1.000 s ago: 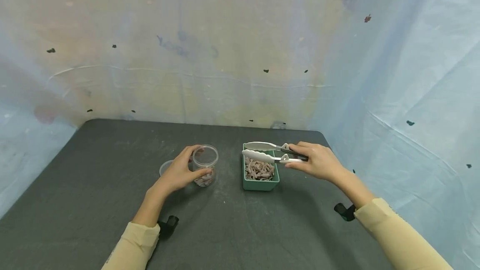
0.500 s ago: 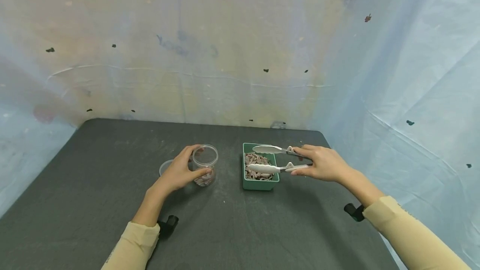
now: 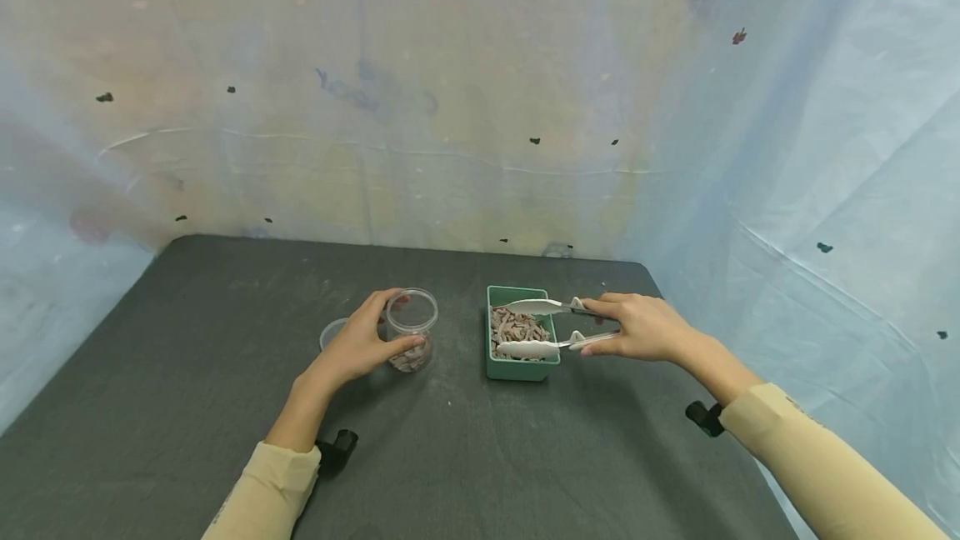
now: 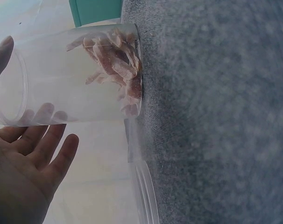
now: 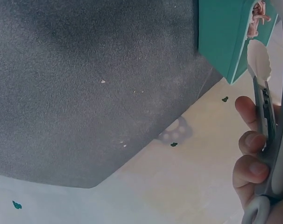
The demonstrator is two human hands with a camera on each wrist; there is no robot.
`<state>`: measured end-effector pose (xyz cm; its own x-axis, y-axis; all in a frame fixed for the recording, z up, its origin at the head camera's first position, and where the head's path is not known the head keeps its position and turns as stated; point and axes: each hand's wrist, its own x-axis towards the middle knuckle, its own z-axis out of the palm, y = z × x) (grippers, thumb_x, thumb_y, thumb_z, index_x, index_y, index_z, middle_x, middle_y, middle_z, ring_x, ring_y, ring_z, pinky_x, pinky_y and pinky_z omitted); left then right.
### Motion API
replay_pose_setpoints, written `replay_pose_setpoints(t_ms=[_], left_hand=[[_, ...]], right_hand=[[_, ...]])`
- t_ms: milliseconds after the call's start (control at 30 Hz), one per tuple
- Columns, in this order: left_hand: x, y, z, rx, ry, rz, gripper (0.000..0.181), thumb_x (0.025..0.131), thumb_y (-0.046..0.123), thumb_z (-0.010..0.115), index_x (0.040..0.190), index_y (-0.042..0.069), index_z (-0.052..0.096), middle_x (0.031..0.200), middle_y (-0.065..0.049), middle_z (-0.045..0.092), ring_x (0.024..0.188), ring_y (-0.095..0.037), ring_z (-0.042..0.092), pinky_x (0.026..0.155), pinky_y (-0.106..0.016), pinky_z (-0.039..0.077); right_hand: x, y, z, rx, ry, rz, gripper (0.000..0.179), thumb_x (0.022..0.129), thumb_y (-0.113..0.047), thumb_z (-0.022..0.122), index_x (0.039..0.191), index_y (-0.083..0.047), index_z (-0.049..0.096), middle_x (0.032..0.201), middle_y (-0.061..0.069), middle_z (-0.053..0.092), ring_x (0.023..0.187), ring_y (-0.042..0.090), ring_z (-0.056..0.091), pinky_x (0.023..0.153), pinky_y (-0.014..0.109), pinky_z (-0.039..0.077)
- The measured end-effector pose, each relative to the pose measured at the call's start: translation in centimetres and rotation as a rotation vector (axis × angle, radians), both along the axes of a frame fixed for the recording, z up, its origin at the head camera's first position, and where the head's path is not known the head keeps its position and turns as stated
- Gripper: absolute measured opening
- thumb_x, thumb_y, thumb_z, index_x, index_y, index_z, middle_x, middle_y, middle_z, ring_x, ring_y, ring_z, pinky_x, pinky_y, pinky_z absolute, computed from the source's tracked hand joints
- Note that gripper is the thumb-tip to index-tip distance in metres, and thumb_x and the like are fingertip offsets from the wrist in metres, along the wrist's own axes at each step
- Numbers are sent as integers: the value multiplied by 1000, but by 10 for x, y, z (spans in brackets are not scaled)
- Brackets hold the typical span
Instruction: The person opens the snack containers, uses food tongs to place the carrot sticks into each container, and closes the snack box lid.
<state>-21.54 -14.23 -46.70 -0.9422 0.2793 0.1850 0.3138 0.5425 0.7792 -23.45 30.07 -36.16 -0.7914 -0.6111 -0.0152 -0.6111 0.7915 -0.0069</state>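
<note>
My left hand [image 3: 360, 348] holds a clear plastic jar [image 4: 62, 79] upright on the table, thumb on one side and fingers on the other. Pinkish-brown dried strips [image 4: 116, 63] lie in the jar's lower part, and its top is uncovered. In my right hand [image 3: 637, 327] is a pair of tongs [image 3: 534, 348] with white scalloped tips, spread apart. The tips reach over a green rectangular box [image 3: 517, 371], near the heap of similar strips [image 3: 513, 325] inside it. Whether the tips touch the strips, I cannot tell.
A clear round lid [image 4: 148, 196] lies on the table just left of the jar, partly behind my left hand. The dark grey table [image 3: 465, 457] ends at a far edge, with a patterned plastic sheet [image 3: 420, 107] hanging behind and at the sides.
My right hand has shifted slightly right, and the tongs have spread wider and come lower over the green box. The left hand and jar stay put.
</note>
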Motion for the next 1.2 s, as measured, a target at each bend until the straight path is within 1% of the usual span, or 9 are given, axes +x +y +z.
replay_pose_setpoints(t_ms=[33, 200, 300, 500, 600, 733, 967, 1100, 1200], left_hand=[[0, 0, 0, 0, 0, 1, 87, 91, 47, 81, 157, 10, 38, 154, -16, 44, 138, -39, 47, 110, -58, 43], [1, 1, -1, 4, 5, 0, 87, 91, 46, 81, 157, 10, 38, 153, -16, 45, 138, -39, 48, 110, -58, 44], [1, 2, -1, 7, 5, -1, 88, 91, 45, 81, 158, 10, 37, 153, -15, 45, 138, -38, 48, 110, -58, 44], [0, 2, -1, 5, 11, -2, 87, 91, 44, 81, 157, 10, 38, 152, -15, 45, 138, -39, 48, 110, -58, 44], [0, 1, 0, 4, 13, 0, 86, 91, 44, 81, 157, 10, 38, 153, -15, 45, 137, -39, 48, 109, -58, 44], [0, 1, 0, 6, 10, -2, 86, 91, 44, 81, 157, 10, 38, 153, -16, 45, 137, -40, 48, 109, -58, 44], [0, 0, 0, 7, -4, -2, 87, 91, 47, 80, 158, 11, 37, 154, -15, 43, 137, -42, 48, 109, -59, 44], [-1, 1, 0, 8, -12, 0, 88, 91, 49, 80, 158, 12, 37, 155, -15, 42, 137, -43, 47, 109, -59, 44], [-1, 1, 0, 5, -14, 2, 88, 91, 49, 80, 158, 12, 37, 155, -16, 42, 137, -42, 47, 109, -59, 44]], right_hand=[[-1, 0, -1, 1, -5, 6, 83, 87, -66, 74, 147, -10, 61, 117, 9, 69, 70, 6, 54, 53, 27, 42], [-3, -3, -5, -4, -18, 28, 83, 87, -65, 75, 146, -9, 61, 110, 5, 68, 70, 5, 54, 54, 27, 42], [-4, -7, -5, 19, 10, 45, 81, 86, -63, 76, 146, -9, 62, 107, 4, 68, 69, 5, 53, 54, 26, 41], [-6, -15, -2, 109, 75, 78, 81, 85, -62, 77, 144, -9, 63, 103, 3, 66, 66, 6, 51, 51, 26, 40], [-9, -18, 0, 142, 71, 70, 83, 84, -64, 77, 145, -9, 63, 106, 4, 66, 68, 7, 54, 52, 26, 42], [-12, -20, 1, 161, 46, 68, 84, 85, -67, 75, 146, -10, 62, 110, 5, 66, 71, 10, 57, 54, 28, 44], [-18, -22, 2, 174, 30, 93, 78, 87, -61, 76, 144, -10, 63, 102, 1, 64, 81, 15, 66, 61, 33, 52], [-19, -22, 2, 170, 20, 90, 74, 88, -57, 78, 144, -10, 64, 102, 1, 64, 82, 16, 67, 62, 35, 54], [-18, -21, 0, 159, 17, 87, 73, 88, -56, 78, 143, -11, 65, 102, 0, 65, 82, 15, 67, 62, 34, 54]])
